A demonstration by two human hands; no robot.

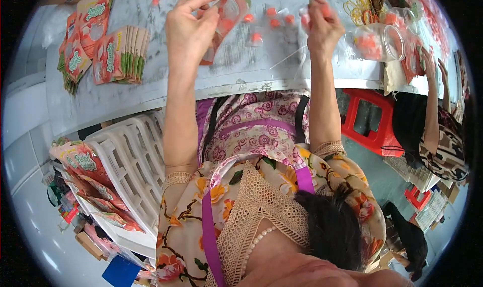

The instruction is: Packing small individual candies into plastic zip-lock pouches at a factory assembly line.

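Clear jar (387, 41) on its side, right part of table (251, 76); red wrapped pieces (369, 44) inside. White slotted crate (143, 141), near left, below table height: red pouches (80, 161) in it. Window pouch (234, 8) at the table's middle, in left hand (188, 28), thumb and fingers drawn narrow on its left edge. Right hand (324, 28), right of loose pieces (274, 22): fingers curled closed around red wrapped candy (326, 10); count cannot be told.

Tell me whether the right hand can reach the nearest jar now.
Probably yes: the jar lies on its side, right of the right hand, with nothing big seemingly in between. The hand does seem to hold a red piece, which may need setting down first.
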